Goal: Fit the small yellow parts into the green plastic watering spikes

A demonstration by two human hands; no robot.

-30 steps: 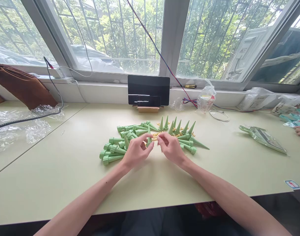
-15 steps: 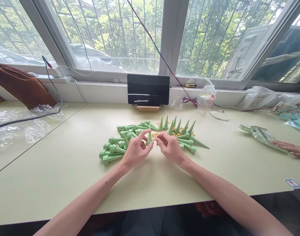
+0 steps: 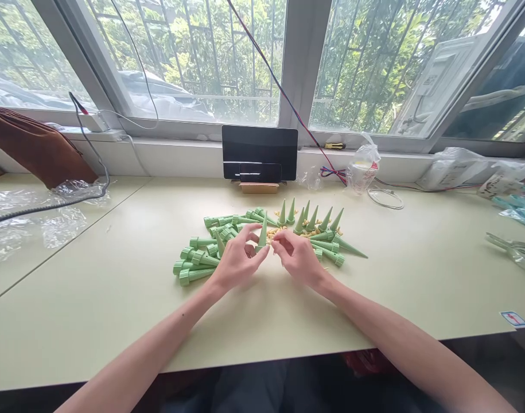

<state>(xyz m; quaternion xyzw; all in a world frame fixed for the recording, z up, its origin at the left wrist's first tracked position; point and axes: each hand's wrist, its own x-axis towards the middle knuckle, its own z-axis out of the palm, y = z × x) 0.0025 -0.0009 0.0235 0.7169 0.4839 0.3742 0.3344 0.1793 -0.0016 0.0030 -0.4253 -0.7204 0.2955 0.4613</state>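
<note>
My left hand [image 3: 237, 255] grips a pointed green plastic spike [image 3: 263, 228] that stands nearly upright, its base between thumb and fingers. Close beside it, my right hand [image 3: 297, 258] is closed in a pinch; what its fingertips hold, if anything, is too small to make out. Small yellow pieces [image 3: 276, 232] lie scattered just beyond the fingertips. Several green spikes with ridged caps [image 3: 196, 275] lie piled to the left of my left hand. Behind my right hand several green cones [image 3: 312, 219] stand point up, and more capped green spikes [image 3: 331, 246] lie on their sides.
A black tablet [image 3: 259, 150] stands at the back of the table [image 3: 128, 327]. A bagged cup [image 3: 362, 172] and a coiled white cable [image 3: 385, 198] sit at the back right. Clear plastic wrap [image 3: 64, 226] lies left. A green packaged item [image 3: 516, 249] is at the right edge.
Another person's hand at the right has gone out of view, and the green packaged item has shifted right. The spike in my left hand leans slightly more; my hands have barely moved.
</note>
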